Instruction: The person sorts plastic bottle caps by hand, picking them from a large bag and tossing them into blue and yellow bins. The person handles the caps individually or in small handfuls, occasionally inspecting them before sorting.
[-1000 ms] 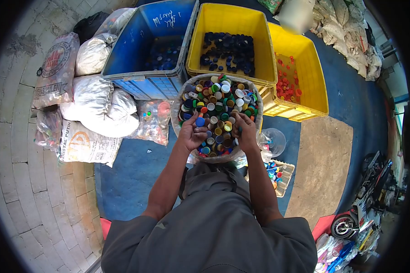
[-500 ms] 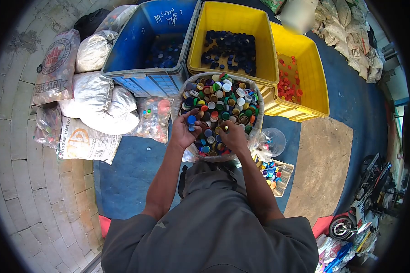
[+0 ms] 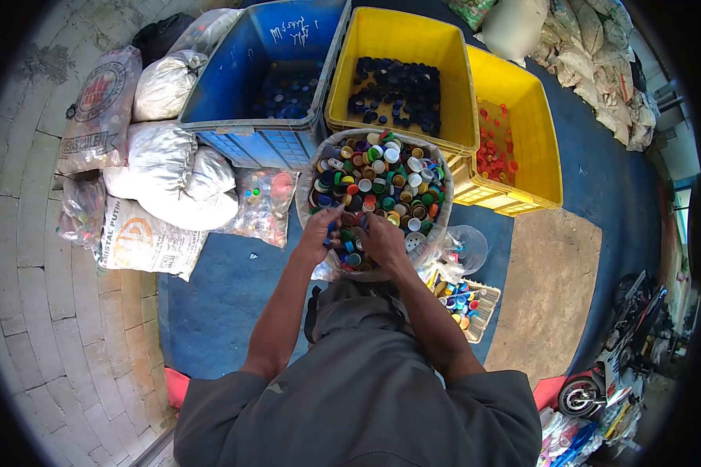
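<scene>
Mixed plastic bottle caps [image 3: 389,183] in many colours fill a round, cloth-lined tub [image 3: 447,194] right in front of me. Low over its near left part, my left hand [image 3: 316,236] is curled around blue bottle caps [image 3: 333,235], partly hidden by the fingers. Close beside it on the right, my right hand [image 3: 383,243] is closed, fingertips together and pointing down at the caps. What sits between those fingertips is too small to make out.
Behind the tub stand a blue crate [image 3: 249,128], a yellow crate [image 3: 405,31] with dark blue caps and another yellow crate [image 3: 533,117] with red caps. Filled sacks [image 3: 160,171] lie left. A small basket [image 3: 487,311] of caps and a clear container [image 3: 471,247] sit right.
My right hand has moved left, nearer my left hand. The left hand, seen with its palm more open before, is now curled more tightly around the blue caps.
</scene>
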The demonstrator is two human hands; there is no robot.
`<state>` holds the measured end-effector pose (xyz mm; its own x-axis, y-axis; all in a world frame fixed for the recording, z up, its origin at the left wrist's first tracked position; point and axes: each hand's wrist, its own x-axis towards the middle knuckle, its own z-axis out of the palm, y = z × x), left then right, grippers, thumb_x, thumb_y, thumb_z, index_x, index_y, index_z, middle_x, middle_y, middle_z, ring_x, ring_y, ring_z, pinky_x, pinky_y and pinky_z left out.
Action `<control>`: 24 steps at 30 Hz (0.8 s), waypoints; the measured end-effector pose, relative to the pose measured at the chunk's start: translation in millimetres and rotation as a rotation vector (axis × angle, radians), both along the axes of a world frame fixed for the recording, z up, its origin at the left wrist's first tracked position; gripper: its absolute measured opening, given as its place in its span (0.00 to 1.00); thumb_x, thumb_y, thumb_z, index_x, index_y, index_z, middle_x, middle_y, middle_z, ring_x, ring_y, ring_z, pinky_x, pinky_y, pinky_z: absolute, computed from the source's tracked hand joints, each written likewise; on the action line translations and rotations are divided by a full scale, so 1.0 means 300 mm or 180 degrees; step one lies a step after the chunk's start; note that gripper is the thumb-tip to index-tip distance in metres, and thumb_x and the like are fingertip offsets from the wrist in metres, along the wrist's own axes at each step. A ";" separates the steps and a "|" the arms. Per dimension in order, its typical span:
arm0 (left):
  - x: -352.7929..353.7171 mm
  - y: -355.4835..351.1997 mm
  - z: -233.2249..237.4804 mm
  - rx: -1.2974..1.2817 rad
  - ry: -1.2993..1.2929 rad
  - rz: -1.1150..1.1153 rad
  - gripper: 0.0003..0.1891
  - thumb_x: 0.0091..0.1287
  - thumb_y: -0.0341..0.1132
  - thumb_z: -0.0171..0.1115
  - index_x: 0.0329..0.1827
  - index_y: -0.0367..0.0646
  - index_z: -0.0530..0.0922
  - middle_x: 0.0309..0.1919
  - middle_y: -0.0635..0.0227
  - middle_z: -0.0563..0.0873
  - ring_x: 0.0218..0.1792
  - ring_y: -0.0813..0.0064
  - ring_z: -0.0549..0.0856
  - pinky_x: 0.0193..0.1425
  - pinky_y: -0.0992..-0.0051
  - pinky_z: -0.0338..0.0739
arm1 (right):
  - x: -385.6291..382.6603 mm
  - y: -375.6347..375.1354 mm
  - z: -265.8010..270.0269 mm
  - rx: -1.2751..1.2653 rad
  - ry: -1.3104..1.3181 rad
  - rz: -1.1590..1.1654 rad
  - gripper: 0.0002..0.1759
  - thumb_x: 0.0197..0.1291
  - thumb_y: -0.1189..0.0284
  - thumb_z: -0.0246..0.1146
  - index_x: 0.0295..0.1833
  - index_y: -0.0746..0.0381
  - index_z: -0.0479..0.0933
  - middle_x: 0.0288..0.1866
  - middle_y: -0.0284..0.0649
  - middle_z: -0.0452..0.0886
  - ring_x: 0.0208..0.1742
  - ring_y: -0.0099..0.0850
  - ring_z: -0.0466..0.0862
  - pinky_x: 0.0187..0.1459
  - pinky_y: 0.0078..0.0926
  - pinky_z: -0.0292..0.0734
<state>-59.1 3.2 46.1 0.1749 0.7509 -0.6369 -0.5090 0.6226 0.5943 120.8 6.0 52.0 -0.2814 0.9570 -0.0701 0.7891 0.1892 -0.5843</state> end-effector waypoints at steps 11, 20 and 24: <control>0.070 0.021 -0.008 0.1473 0.2949 -0.1264 0.17 0.58 0.39 0.71 0.47 0.40 0.82 0.33 0.65 0.87 0.35 0.71 0.86 0.44 0.73 0.79 | 0.121 0.010 0.008 0.0401 0.0914 -0.0571 0.10 0.57 0.72 0.66 0.44 0.64 0.80 0.36 0.50 0.83 0.39 0.50 0.83 0.40 0.44 0.76; 0.121 -0.039 -0.014 0.1891 0.4710 -0.2113 0.18 0.57 0.41 0.69 0.49 0.45 0.78 0.40 0.54 0.85 0.43 0.51 0.85 0.46 0.57 0.79 | 0.148 -0.021 -0.009 0.0340 0.1108 -0.0919 0.13 0.55 0.73 0.66 0.45 0.66 0.80 0.38 0.54 0.83 0.41 0.52 0.83 0.42 0.44 0.76; 0.135 -0.030 -0.075 0.1913 0.4627 -0.1640 0.17 0.59 0.39 0.67 0.47 0.41 0.77 0.36 0.53 0.84 0.40 0.49 0.85 0.44 0.56 0.79 | 0.171 -0.021 -0.008 0.0205 0.1105 -0.0846 0.12 0.55 0.72 0.66 0.45 0.64 0.80 0.37 0.53 0.83 0.42 0.52 0.83 0.42 0.45 0.76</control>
